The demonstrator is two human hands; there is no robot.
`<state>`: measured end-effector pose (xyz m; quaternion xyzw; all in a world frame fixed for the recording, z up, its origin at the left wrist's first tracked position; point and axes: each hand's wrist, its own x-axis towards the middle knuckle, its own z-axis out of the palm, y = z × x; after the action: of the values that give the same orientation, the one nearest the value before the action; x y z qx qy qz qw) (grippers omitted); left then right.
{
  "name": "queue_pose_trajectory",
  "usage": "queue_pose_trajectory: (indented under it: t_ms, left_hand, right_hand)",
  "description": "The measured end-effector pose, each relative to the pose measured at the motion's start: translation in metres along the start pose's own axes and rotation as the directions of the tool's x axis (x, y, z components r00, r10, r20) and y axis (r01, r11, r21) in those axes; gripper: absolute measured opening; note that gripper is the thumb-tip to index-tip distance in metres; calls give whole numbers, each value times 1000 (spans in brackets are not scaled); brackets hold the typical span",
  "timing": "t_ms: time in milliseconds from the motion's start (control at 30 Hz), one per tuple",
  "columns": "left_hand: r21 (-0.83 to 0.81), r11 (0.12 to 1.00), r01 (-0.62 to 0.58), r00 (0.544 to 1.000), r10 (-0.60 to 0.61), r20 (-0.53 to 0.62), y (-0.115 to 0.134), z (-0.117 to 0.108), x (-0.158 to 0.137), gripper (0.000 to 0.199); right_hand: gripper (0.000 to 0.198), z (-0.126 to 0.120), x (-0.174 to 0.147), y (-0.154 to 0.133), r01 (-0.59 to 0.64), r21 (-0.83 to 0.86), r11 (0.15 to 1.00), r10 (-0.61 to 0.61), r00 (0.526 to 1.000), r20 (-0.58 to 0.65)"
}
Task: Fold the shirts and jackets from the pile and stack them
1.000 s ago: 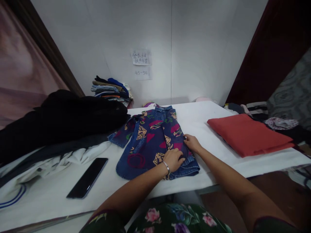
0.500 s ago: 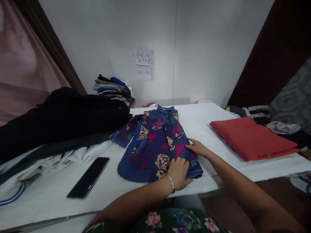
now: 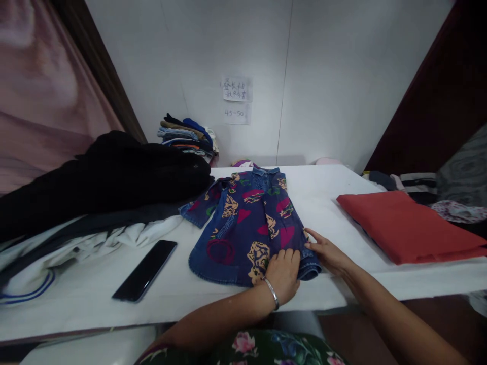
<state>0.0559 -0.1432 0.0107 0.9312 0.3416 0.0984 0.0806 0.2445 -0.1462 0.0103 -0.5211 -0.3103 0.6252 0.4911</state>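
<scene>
A dark blue denim shirt [image 3: 236,238] with magenta, green and cream prints lies front up, its collar toward the wall. Its sleeve on the left sticks out beside the body; the right side is folded inward. My left hand [image 3: 283,274], with a silver bracelet at the wrist, presses on the lower front, fingers curled over the cloth near the hem. At the shirt's right edge, just above the hem, my right hand [image 3: 329,253] grips the folded fabric between thumb and fingers. Part of the cloth in each hand is hidden.
A white-covered table [image 3: 319,197] carries a black phone [image 3: 146,271], a heap of black clothing [image 3: 125,177] over white cloth at left, and a folded red garment [image 3: 407,228] at right. Behind stands a stack of folded clothes [image 3: 188,134]. Handwritten paper signs [image 3: 236,99] hang on the wall.
My right hand has slid down the shirt's right edge toward the hem, where the cloth now looks more rolled inward. My left hand stays near the hem. The view has shifted slightly.
</scene>
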Motion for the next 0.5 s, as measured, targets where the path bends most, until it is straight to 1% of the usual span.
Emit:
queue_pose_trajectory:
  t_ms: [133, 267, 367, 433, 500]
  left_hand:
    - [-88, 993, 75, 997, -71, 42, -8, -9, 5, 37]
    - [-204, 970, 133, 991, -130, 26, -21, -19, 9, 39]
    - [-243, 961, 129, 991, -134, -4, -24, -19, 9, 36]
    - [-235, 964, 122, 992, -124, 5, -21, -16, 8, 35]
    - [-209, 970, 120, 993, -115, 35, -15, -13, 6, 32]
  right_hand:
    - [81, 6, -3, -9, -10, -58, 998, 11, 1000, 15]
    - [82, 4, 4, -14, -40, -131, 991, 45, 998, 35]
    - [86, 0, 19, -18, -71, -122, 990, 66, 997, -40]
    - [79, 1, 33, -22, -83, -78, 993, 79, 995, -62]
    - [65, 5, 45, -27, -62, -57, 996, 62, 998, -8]
